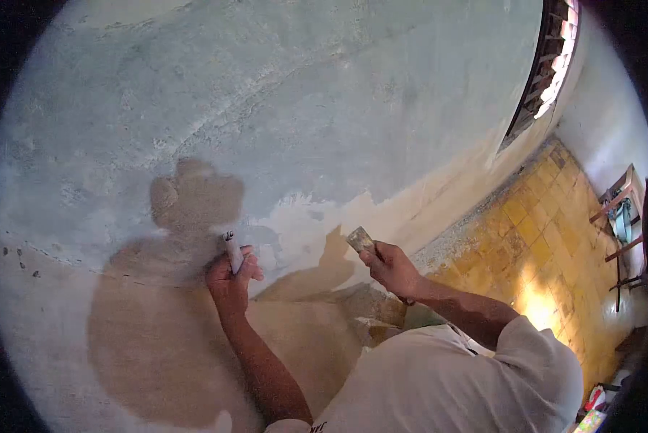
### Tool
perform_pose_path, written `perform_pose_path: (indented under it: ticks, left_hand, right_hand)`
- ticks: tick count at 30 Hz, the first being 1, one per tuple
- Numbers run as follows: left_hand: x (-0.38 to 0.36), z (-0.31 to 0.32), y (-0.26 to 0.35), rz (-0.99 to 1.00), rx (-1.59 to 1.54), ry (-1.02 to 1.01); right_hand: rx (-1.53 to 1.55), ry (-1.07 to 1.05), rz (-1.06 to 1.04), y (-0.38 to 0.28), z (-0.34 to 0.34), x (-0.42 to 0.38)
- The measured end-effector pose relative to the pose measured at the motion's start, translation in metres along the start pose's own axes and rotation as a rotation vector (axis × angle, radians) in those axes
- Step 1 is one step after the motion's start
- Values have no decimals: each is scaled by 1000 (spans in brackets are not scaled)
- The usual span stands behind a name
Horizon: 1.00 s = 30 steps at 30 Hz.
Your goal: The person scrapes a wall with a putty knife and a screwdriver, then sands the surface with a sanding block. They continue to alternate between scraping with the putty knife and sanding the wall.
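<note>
Close to the wall (302,130), my left hand (230,280) is closed around a pale, narrow tool (234,252) whose dark tip points up. Farther right, my right hand (392,268) grips a small flat scraper (361,241) with a worn, stained blade. A gap separates the scraper from my left hand. The wall is grey-blue and rough above, with white patches near my hands and a beige band below. My shadow falls on it at the left.
A barred window (544,68) is at the upper right. Yellow floor tiles (519,252) stretch along the wall's foot. Wooden furniture (623,202) with a bluish item stands at the far right, and colourful objects (593,411) lie at the lower right.
</note>
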State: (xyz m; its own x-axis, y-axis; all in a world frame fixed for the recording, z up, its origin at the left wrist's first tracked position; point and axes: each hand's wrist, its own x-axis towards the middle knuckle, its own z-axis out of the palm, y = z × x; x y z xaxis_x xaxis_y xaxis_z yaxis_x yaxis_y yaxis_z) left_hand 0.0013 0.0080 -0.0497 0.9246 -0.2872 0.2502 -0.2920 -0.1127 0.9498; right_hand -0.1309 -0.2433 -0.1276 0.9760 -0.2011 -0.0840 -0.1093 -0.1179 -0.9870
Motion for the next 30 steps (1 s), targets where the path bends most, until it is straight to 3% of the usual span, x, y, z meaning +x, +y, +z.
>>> perform_pose_path:
  ticks: [5, 10, 13, 17, 24, 30]
  left_hand:
    - [-2, 1, 4, 2, -20, -7]
    - [1, 2, 5, -62, 4, 2]
    - [1, 0, 0, 10, -20, -16]
    - [-1, 0, -1, 10, 10, -18]
    - [0, -2, -3, 15, 11, -18]
    - [-1, 1, 3, -24, 4, 2]
  right_hand:
    - [142, 4, 50, -35, 9, 32]
    - [61, 50, -100, -26, 7, 13]
    - [6, 9, 30, -7, 8, -8]
    - [-129, 98, -88, -10, 10, 20]
    - [93, 99, -60, -18, 1, 11]
    - [-129, 93, -128, 8, 11, 24]
